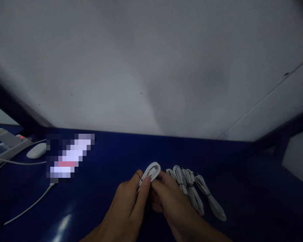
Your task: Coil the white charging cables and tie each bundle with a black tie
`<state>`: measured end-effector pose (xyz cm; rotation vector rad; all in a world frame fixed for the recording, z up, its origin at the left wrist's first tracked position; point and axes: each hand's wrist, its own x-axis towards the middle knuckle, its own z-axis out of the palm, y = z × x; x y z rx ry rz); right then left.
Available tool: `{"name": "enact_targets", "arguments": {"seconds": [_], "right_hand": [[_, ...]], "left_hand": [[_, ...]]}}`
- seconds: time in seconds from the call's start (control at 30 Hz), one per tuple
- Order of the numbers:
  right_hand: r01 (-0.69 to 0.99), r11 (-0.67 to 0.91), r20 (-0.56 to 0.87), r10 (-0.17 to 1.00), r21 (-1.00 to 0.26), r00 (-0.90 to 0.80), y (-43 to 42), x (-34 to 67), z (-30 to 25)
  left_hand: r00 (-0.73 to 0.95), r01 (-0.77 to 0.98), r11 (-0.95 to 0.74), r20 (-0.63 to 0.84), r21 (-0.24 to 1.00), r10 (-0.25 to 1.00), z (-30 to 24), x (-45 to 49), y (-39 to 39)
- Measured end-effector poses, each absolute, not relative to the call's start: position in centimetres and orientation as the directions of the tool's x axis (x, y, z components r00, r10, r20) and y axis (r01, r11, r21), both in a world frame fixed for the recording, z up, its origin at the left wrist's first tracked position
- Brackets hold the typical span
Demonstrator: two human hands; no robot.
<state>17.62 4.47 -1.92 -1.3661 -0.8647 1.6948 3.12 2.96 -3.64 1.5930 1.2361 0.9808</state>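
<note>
Both my hands meet over a dark blue table (111, 201). My left hand (130, 205) is closed, its thumb and fingers pinching a coiled white cable (153, 170) whose loop sticks up past the fingertips; a thin black tie shows at the thumb. My right hand (169, 198) is closed on the same coil from the right. Just right of my right hand lie several coiled white cables (197, 193), each bound with a dark tie, side by side on the table.
A white mouse (36, 150) and a white power strip (5, 143) with a red light sit at the far left. White cords (27, 208) trail across the table's left side. A blurred-out object (70, 156) lies nearby. A pale wall (151, 67) stands behind.
</note>
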Motion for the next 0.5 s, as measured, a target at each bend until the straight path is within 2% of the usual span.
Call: {"name": "enact_targets", "arguments": {"seconds": [0.1, 0.17, 0.27, 0.4, 0.5], "right_hand": [[-0.233, -0.631, -0.619, 0.775, -0.74, -0.129, 4.4, 17.4, -1.6], [-0.263, -0.624, -0.614, 0.779, -0.736, -0.129, 4.3, 17.5, -1.5], [-0.219, -0.551, -0.534, 0.834, -0.805, -0.137, 4.1, 17.9, -1.7], [-0.076, -0.379, -0.359, 0.913, -0.922, -0.193, 3.7, 18.9, -2.4], [-0.068, -0.284, -0.263, 0.938, -0.956, -0.225, 3.4, 19.3, -2.8]], "left_hand": [[0.116, 0.283, -0.124, 0.095, 0.951, 0.989, -3.5, 3.2, 2.9], [0.137, 0.251, -0.048, 0.014, 0.967, 0.991, -3.4, 3.2, 3.1], [0.165, 0.201, 0.057, -0.091, 0.978, 0.982, -3.4, 3.3, 3.5], [0.162, 0.18, 0.079, -0.108, 0.981, 0.981, -3.8, 3.2, 4.0], [0.194, 0.17, 0.072, -0.105, 0.983, 0.975, -3.5, 3.2, 4.1]]}}
